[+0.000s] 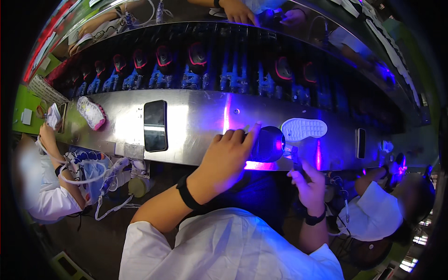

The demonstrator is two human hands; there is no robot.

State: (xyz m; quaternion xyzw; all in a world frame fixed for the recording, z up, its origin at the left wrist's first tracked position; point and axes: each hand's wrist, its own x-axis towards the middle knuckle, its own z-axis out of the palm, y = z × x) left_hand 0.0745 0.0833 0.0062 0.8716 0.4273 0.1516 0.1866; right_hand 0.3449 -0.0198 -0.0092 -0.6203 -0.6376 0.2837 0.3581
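Observation:
My left hand (227, 156) is closed on a dark shoe (267, 144) at the near edge of the metal bench, its index finger stretched along the top. Little of the shoe's shape shows in the violet light. Just right of it, my right hand (309, 183) pinches a small, slim dark tool (295, 157), perhaps a brush; its tip is close to the shoe's right end, and contact cannot be made out. Beyond both hands, a white shoe sole (304, 129) with a grid pattern lies on the bench.
Behind the metal bench (200, 105) runs a rack line (233, 70) carrying several dark shoes (197, 53) with red edges. Phones lie left (155, 126) and right (360, 143). A white-and-pink shoe (91, 113) sits farther left. Co-workers sit at left (56, 186) and right (373, 205); others work across.

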